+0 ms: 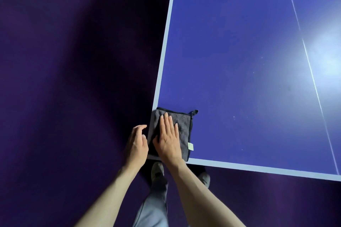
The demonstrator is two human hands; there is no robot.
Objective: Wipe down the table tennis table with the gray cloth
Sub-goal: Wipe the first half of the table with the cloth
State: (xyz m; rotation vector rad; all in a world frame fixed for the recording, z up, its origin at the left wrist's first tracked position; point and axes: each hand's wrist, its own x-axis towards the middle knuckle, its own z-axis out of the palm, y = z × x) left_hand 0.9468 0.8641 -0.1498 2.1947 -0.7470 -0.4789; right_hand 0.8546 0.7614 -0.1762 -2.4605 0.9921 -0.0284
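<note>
I see the gray cloth (pixel 181 131) folded on the table (pixel 239 61) corner at lower centre, my right hand (pixel 168 139) flat on it with straight fingers, my left hand (pixel 137 143) loosely curled just beside its left edge, holding nothing, purple floor (pixel 64 79) around.

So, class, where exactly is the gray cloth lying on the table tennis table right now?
In the head view, the gray cloth lies flat on the near left corner of the table, under the flat right hand, with the left hand just beside its left edge.

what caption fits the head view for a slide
Right hand presses gray cloth flat on table tennis table corner.
</note>
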